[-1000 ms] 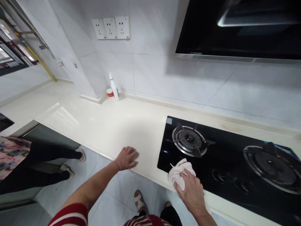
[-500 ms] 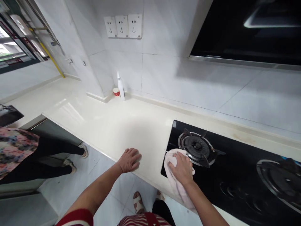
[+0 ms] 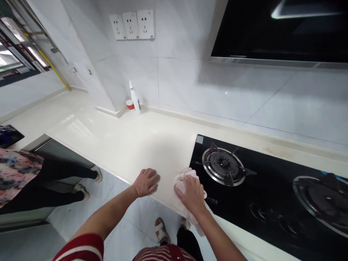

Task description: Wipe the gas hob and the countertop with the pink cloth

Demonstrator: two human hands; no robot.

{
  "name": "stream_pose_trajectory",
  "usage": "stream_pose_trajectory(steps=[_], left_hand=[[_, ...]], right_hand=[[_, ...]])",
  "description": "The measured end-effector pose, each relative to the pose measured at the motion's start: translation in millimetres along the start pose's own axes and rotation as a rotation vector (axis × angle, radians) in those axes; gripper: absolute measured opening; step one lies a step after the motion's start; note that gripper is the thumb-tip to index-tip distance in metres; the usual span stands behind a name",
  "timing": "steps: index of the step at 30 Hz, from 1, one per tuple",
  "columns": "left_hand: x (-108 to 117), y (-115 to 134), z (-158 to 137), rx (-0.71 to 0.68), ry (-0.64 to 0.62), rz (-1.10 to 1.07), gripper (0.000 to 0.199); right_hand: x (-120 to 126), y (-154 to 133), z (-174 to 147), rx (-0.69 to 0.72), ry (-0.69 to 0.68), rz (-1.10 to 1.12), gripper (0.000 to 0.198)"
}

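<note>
My right hand (image 3: 190, 193) presses a pale pink cloth (image 3: 181, 178) onto the cream countertop (image 3: 119, 145), beside the left edge of the black gas stove (image 3: 261, 188). Part of the cloth overlaps the stove's front left corner, and its tail hangs over the counter's front edge. Resting on the counter near that edge is my left hand (image 3: 146, 182), holding nothing, its fingers stretched out and slightly apart. Right of the cloth sits the left burner (image 3: 223, 164) with its pan supports.
A white spray bottle (image 3: 135, 98) and a small red and white tub (image 3: 129, 104) stand in the back corner. Above the stove hangs a black range hood (image 3: 272, 32). Another person in a floral top (image 3: 20, 174) stands at the left. Wall sockets (image 3: 132, 25) are at the back.
My right hand has moved the cloth left, from the stove beside the left burner onto the countertop at the stove's edge. My left hand stays resting on the counter.
</note>
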State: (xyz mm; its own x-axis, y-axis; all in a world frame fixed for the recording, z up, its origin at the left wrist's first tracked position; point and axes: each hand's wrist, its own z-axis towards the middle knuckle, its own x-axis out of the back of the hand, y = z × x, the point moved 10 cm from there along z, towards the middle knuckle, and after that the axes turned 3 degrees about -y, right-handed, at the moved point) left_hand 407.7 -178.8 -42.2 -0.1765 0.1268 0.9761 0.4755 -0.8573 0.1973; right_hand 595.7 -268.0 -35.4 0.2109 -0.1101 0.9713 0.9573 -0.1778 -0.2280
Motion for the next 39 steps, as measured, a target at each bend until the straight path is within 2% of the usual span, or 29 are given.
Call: stream_pose_trajectory(steps=[2, 4, 6, 9, 11, 13, 18, 23, 27, 30, 34, 36, 39], left_hand=[[0.1, -0.6, 0.1, 0.008, -0.003, 0.002, 0.043], [-0.2, -1.1, 0.2, 0.013, -0.008, 0.006, 0.043], [-1.3, -1.2, 0.2, 0.011, -0.014, 0.007, 0.043], [-4.0, -1.4, 0.3, 0.005, -0.027, 0.002, 0.044], [-5.5, -1.8, 0.4, 0.007, -0.034, -0.002, 0.044], [-6.0, -2.3, 0.4, 0.014, -0.036, -0.006, 0.044], [-4.8, -1.2, 0.2, 0.017, -0.032, -0.013, 0.041], [-5.6, 0.6, -1.0, 0.015, -0.036, 0.014, 0.039], [-4.4, 2.4, -2.1, 0.013, -0.023, 0.04, 0.038], [-3.2, 3.6, -2.0, 0.014, -0.021, 0.047, 0.038], [-3.4, 3.7, -1.5, 0.02, -0.023, 0.057, 0.033], [-4.9, 3.3, -1.6, 0.019, -0.026, 0.058, 0.03], [-6.4, 2.1, -2.0, 0.016, -0.022, 0.046, 0.031]], right_hand=[[-3.6, -9.9, -20.6, 0.105, -0.021, 0.013, 0.038], [-7.0, -4.0, -38.6, 0.166, -0.051, 0.03, 0.041], [-6.8, 17.6, -48.8, 0.125, -0.049, 0.026, 0.04], [-3.0, 49.7, -46.5, -0.025, -0.017, -0.013, 0.037], [-2.9, 53.4, -33.6, -0.078, -0.018, -0.029, 0.036], [-4.8, 44.6, -13.2, -0.086, -0.032, -0.031, 0.036], [-12.0, 14.6, 51.4, -0.034, -0.079, -0.011, 0.036], [-18.0, 9.5, 110.5, -0.084, -0.092, 0.007, 0.037], [-23.9, -3.4, 131.4, -0.148, -0.061, 0.016, 0.042], [-31.6, -31.7, 119.9, -0.107, -0.052, 0.027, 0.048], [-46.2, -76.8, 70.8, 0.137, -0.128, 0.034, 0.059], [-48.4, -80.5, 42.5, 0.208, -0.156, 0.025, 0.065], [-45.3, -63.4, 15.0, 0.224, -0.175, -0.005, 0.064]])
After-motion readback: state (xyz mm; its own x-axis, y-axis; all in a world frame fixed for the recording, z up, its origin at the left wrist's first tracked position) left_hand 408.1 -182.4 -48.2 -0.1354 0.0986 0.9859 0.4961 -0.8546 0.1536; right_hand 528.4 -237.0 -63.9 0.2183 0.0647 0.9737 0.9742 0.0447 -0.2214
